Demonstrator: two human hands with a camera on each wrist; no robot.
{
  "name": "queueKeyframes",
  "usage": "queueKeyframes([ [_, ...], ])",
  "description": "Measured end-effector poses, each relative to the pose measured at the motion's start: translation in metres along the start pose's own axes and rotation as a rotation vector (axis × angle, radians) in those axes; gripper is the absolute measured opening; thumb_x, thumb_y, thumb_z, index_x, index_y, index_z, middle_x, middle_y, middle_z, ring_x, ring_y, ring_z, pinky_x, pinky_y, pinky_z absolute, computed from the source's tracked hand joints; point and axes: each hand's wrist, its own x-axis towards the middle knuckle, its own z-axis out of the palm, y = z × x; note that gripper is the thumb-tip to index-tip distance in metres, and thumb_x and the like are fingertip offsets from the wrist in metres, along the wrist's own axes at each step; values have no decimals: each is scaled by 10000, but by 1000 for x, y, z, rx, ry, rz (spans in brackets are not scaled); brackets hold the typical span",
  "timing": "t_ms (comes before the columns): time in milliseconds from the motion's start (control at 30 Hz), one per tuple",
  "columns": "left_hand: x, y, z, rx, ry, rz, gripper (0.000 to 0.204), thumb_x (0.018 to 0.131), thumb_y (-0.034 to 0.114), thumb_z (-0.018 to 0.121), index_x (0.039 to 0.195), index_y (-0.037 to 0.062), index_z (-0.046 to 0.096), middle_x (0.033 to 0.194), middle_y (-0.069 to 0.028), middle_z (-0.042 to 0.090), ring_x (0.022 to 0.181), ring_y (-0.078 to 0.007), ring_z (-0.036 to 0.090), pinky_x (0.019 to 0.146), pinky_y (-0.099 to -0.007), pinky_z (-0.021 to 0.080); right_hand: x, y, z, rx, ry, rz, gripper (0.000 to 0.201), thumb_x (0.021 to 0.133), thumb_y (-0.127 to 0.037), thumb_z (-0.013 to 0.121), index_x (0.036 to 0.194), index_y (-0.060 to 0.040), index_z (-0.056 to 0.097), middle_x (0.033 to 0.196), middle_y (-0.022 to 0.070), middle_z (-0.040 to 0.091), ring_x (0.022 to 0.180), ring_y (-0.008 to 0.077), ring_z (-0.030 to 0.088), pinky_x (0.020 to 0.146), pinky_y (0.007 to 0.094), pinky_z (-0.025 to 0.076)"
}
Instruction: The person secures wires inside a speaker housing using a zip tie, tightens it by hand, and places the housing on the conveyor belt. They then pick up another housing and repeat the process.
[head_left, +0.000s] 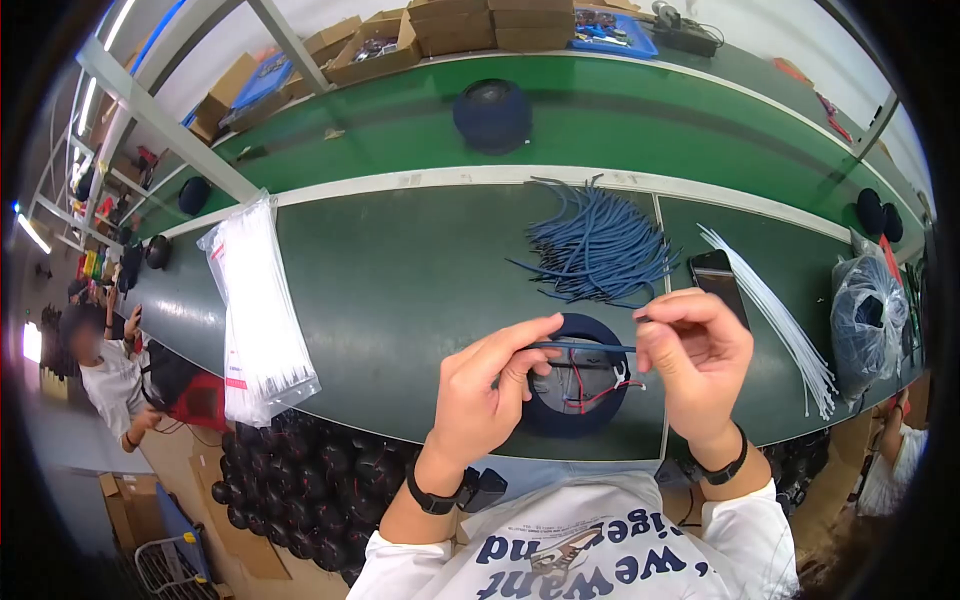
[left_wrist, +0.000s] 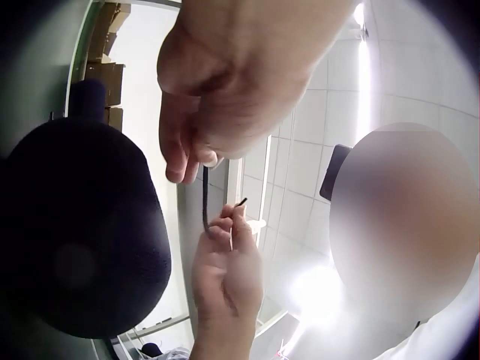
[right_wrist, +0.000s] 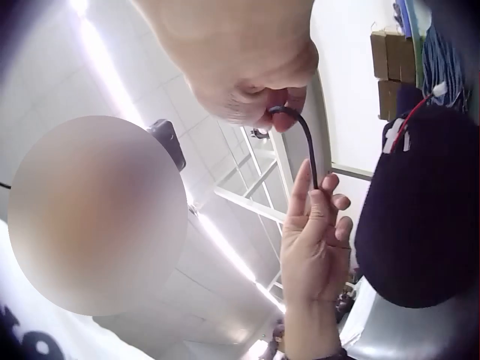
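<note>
With my left hand (head_left: 480,392) and right hand (head_left: 697,362) I'm pinching a dark blue cord (head_left: 590,348) between curled fingers, one hand toward each end. It's spanning above the round dark blue piece (head_left: 574,412) with red wires (head_left: 590,398) on the bench (head_left: 400,270).

Cords (head_left: 603,240) behind round piece (head_left: 547,405), phone (head_left: 716,275) right

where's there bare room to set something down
The widest bare patch of table lies between the bagged ties and the left hand. The green strip behind has room right of the dark pad. It's crowded right of the cords: phone, loose ties, plastic bag.
</note>
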Motion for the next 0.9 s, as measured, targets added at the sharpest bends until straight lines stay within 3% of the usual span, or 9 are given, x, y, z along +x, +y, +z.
queueKeyframes([
  [33, 1, 1, 0, 15, -11, 8, 315, 1063, -63, 580, 1356, -35, 690, 1004, -143, 791, 793, -158, 762, 642, -257, 589, 0, -1, 4, -106, 16, -10, 187, 919, 119, 763, 1084, 31, 771, 1027, 160, 759, 809, 181, 729, 687, 301, 604],
  [133, 2, 6, -1, 120, -125, 47, 341, 1037, -94, 603, 1373, -36, 608, 1042, -158, 784, 847, -228, 804, 697, -304, 620, 4, 11, 2, -438, -172, -289, 209, 870, 122, 792, 1047, 10, 803, 1003, 146, 772, 825, 198, 738, 695, 312, 597],
  [167, 2, 5, 1, 126, -122, 73, 325, 1022, -97, 626, 1339, -32, 599, 1045, -157, 781, 858, -243, 809, 702, -317, 624, 2, 12, 7, -459, -174, -291, 241, 818, 116, 816, 1025, -6, 819, 987, 127, 780, 840, 231, 742, 714, 327, 595],
  [267, 1, 3, 7, 149, -121, 117, 294, 982, -95, 693, 1243, -26, 577, 1040, -152, 772, 873, -272, 819, 713, -343, 631, 1, 20, 11, -568, -206, -389, 248, 800, 116, 820, 1019, -1, 811, 983, 117, 783, 838, 247, 735, 726, 334, 590],
  [533, 1, 0, 10, 235, -126, 174, 267, 957, -30, 776, 1130, -27, 573, 965, -134, 779, 830, -275, 823, 713, -332, 625, -4, 27, 3, -518, -253, -356, 248, 805, 92, 810, 1036, 2, 810, 982, 108, 784, 859, 274, 737, 769, 365, 594],
  [733, -1, -3, 17, 57, -49, 31, 202, 992, -5, 756, 1049, 16, 564, 879, -107, 811, 789, -188, 805, 717, -296, 618, -4, 24, 3, -544, -291, -391, 300, 795, 91, 803, 1082, 3, 818, 1022, 116, 784, 900, 297, 739, 794, 370, 605],
  [833, -3, -1, 14, -107, -97, -96, 153, 1000, -36, 717, 1049, -1, 577, 974, -156, 809, 842, -220, 820, 724, -314, 623, -5, 26, 1, -538, -301, -408, 316, 794, 95, 797, 1093, -2, 820, 1035, 117, 786, 916, 302, 743, 799, 377, 613],
  [900, -3, -11, 15, -164, -90, -53, 178, 987, -22, 741, 1062, 3, 582, 989, -146, 813, 817, -204, 808, 718, -294, 613, -4, 29, -1, -532, -307, -436, 320, 796, 104, 790, 1095, -6, 821, 1039, 118, 788, 917, 303, 747, 796, 381, 619],
])
